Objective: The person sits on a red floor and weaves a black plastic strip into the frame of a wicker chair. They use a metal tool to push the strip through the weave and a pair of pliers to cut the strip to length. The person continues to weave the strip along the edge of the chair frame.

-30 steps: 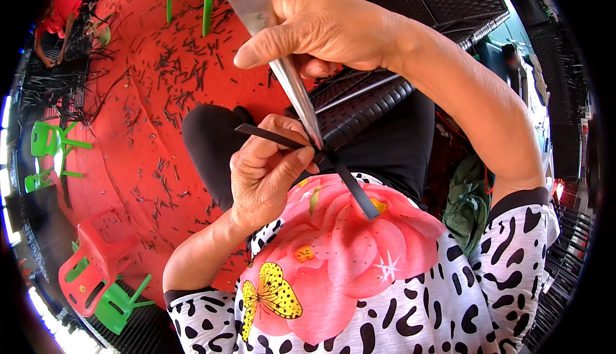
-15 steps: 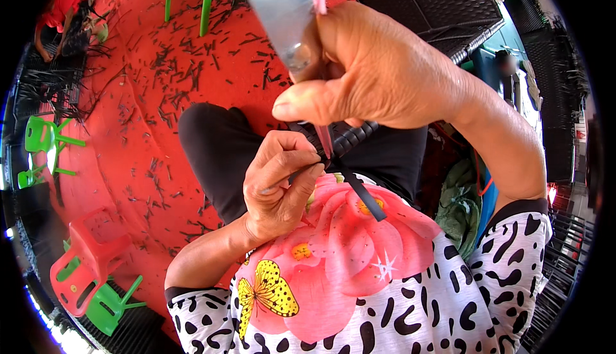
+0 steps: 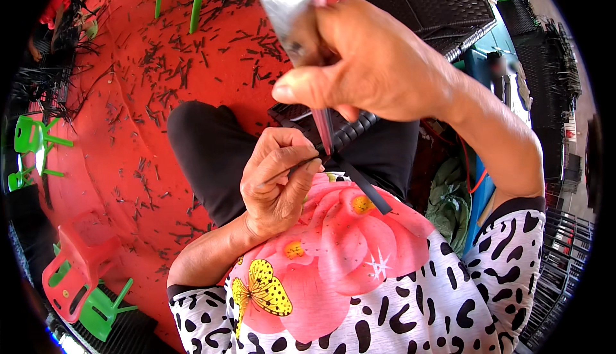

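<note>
The black strip [image 3: 369, 192] is lying just right of my left hand [image 3: 274, 181], near the middle of the frame, its long side slanting toward the lower right. My left hand is sitting nearer to it; finger and thumb are pinching tight, seeming to grip its upper end, though that spot is mostly hiding. Higher up, my right hand [image 3: 385, 65] is wrapping its fingers around a shiny metal tool [image 3: 285, 14], whose thin tip is pointing down beside my left fingertips, near a black woven piece [image 3: 355, 129].
</note>
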The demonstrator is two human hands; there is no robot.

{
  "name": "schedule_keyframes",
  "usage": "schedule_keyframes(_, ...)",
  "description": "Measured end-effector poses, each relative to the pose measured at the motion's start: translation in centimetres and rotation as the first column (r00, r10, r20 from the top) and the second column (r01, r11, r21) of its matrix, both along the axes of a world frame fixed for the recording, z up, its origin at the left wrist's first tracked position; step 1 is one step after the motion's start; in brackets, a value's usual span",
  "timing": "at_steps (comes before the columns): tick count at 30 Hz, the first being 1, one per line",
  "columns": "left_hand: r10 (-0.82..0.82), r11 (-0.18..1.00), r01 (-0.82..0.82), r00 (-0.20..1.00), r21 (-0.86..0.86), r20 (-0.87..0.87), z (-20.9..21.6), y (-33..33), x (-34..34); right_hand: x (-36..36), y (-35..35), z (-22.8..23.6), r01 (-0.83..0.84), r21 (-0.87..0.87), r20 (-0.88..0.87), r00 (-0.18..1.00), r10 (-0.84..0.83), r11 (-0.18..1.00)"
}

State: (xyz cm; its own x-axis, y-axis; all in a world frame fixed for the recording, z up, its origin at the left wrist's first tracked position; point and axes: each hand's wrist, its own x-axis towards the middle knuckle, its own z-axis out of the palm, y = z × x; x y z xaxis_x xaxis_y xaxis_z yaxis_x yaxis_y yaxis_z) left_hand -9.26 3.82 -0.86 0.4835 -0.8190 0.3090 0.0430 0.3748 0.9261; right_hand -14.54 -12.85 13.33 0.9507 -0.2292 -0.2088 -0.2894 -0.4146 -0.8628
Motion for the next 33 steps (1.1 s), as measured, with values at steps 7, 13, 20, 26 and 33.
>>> schedule_keyframes(7, -0.011, 1.000, 0.011, 0.973, 0.002, 0.233, 0.0, 0.0, 0.8, -1.6, 0.8, -1.0, 0.049, -0.198, 0.180, 0.984, -0.013, 0.979)
schedule_keyframes(13, 0.173, 0.976, -0.064, 0.807, -0.208, 0.565, 0.2, -0.5, 1.3, -3.1, 1.9, -1.3, 0.151, -0.171, 0.286, 0.953, -0.098, 0.974)
schedule_keyframes(20, 0.355, 0.904, -0.083, 0.696, -0.420, 0.624, -0.6, -1.4, 0.9, -2.7, 2.4, -0.5, 0.106, -0.192, 0.242, 0.969, -0.057, 0.976)
schedule_keyframes(26, 0.424, 0.845, -0.026, 0.641, -0.534, 0.640, -1.1, -2.0, 1.4, -2.6, 2.3, -0.9, 0.080, -0.093, 0.283, 0.958, -0.051, 0.992)
schedule_keyframes(33, 0.397, 0.844, 0.004, 0.667, -0.536, 0.630, -1.8, -2.0, 1.8, -0.5, 0.5, -1.8, 0.076, -0.014, 0.258, 0.964, -0.070, 0.997)
